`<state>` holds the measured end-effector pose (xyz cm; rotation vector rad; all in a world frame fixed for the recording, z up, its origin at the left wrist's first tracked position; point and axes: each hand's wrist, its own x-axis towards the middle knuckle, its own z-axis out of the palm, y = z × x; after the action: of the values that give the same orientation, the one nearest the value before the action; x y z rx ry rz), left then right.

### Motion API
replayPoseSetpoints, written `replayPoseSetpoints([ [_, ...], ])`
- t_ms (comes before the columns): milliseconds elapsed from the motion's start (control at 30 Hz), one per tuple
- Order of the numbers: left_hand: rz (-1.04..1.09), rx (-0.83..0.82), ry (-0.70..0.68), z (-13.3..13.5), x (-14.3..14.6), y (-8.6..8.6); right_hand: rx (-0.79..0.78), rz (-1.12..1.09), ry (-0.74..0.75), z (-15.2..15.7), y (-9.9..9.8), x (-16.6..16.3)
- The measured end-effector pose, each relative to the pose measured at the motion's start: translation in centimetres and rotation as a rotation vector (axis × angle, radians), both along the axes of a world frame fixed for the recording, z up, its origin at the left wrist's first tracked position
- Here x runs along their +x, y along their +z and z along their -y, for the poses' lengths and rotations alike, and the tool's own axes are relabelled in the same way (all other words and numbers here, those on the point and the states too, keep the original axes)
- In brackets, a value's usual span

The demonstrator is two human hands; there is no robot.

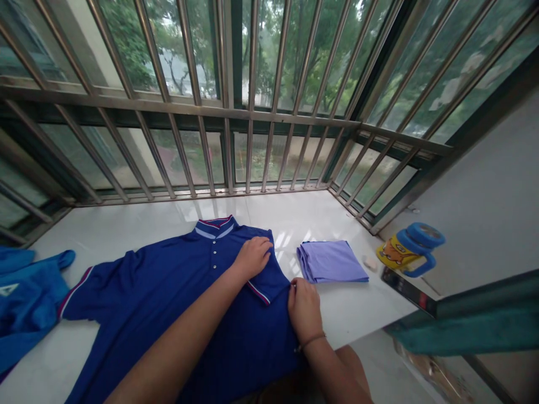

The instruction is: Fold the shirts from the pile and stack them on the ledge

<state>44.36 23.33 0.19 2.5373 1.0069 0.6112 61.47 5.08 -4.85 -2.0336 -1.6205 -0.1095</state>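
Note:
A dark blue polo shirt (168,280) lies spread face up on the white ledge, its collar toward the window. Its sleeve on the right is folded inward over the body, with the striped cuff showing. My left hand (254,257) rests on that shoulder, fingers lying on the cloth beside the fold. At the shirt's right edge, near the underarm, my right hand (304,306) pinches the fabric between thumb and fingers. A folded lavender garment (332,261) sits just beyond my right hand. The shirt's lower part is partly hidden by my left forearm.
Bright blue clothing (29,303) lies crumpled at the far left. A yellow-and-blue mug (402,249) and a dark flat box (408,292) stand by the right wall. Metal window bars (248,151) line the back of the white ledge (269,210).

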Motion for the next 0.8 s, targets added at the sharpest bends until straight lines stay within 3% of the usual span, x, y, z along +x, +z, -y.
replayPoseSetpoints([
  [133, -0.085, -0.124, -0.023, 4.8, -3.0, -1.8, -0.018, 0.059, -0.053, 0.0, 0.1, 0.0],
  [200, -0.076, -0.208, -0.038, 6.0, -5.2, -2.3, -0.023, 0.081, -0.046, 0.0, 0.2, 0.1],
  [267, 0.008, -0.220, 0.043, 6.5, -8.5, -2.2, -0.027, 0.100, -0.041, 0.0, 0.3, 0.2],
  [400, 0.111, -0.057, 0.486, 6.1, -19.1, -0.6, -0.064, 0.118, -0.033, -0.1, 0.7, 0.3],
  [533, -0.147, 0.024, 1.088, 6.7, -31.3, 0.6, -0.099, 0.127, -0.023, -0.2, 1.1, 0.2],
  [600, -0.309, -0.026, 1.268, 7.4, -35.5, 0.6, -0.113, 0.129, -0.014, -0.2, 1.1, 0.3],
  [700, -0.440, -0.132, 1.278, 7.9, -38.6, 0.6, -0.131, 0.135, -0.012, -0.3, 1.2, 0.5],
  [800, -0.440, -0.118, 1.195, 7.3, -38.9, 1.3, -0.135, 0.136, -0.016, -0.4, 1.3, 0.5],
])
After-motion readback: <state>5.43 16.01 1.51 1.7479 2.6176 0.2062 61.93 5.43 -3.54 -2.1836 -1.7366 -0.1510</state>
